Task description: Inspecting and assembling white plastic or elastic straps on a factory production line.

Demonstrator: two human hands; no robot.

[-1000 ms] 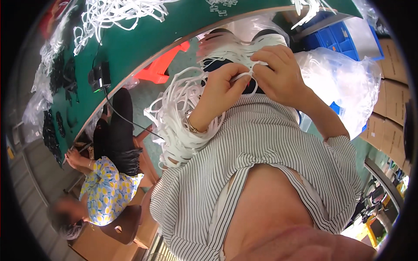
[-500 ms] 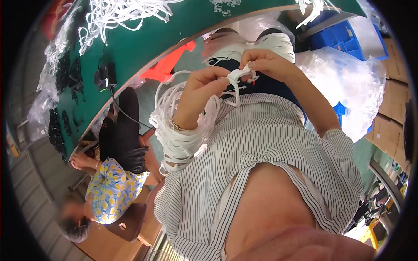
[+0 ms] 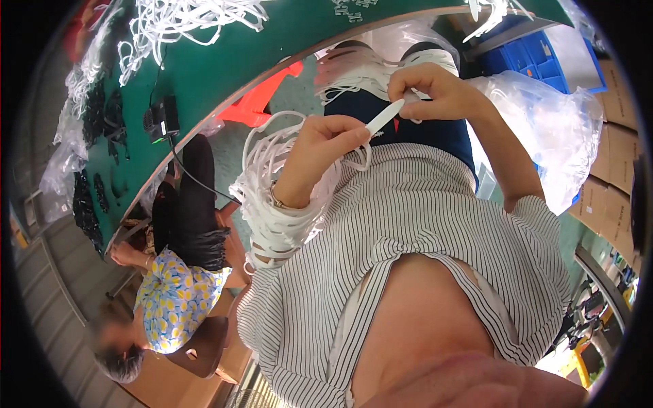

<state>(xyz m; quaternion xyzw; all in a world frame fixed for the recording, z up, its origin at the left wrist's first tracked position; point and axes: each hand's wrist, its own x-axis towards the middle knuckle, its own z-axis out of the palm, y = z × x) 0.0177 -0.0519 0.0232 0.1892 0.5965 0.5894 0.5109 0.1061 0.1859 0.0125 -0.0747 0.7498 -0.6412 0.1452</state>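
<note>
A flat white strap (image 3: 386,117) stretches between my hands above my lap. My left hand (image 3: 325,146) pinches its lower end between thumb and fingers. At the strap's upper end, my right hand (image 3: 439,95) is closed, thumb against fingers. A white loop of the same material hangs below the left fingertips. Many white loops (image 3: 275,211) are bunched around my left forearm, below a bracelet. More white straps (image 3: 347,71) lie over my knees. What sits inside the right fingers is partly hidden.
A green table (image 3: 224,61) curves ahead, bearing a pile of white straps (image 3: 183,27) and a black box with a cable (image 3: 163,119). Clear plastic bags (image 3: 544,129), a blue bin (image 3: 527,61) and cartons (image 3: 615,156) stand right. Another person (image 3: 177,292) sits left.
The white piece was bent in a curve between my fingers; now it shows as a straight flat strip. My right hand has moved slightly right and my left hand is a little lower.
</note>
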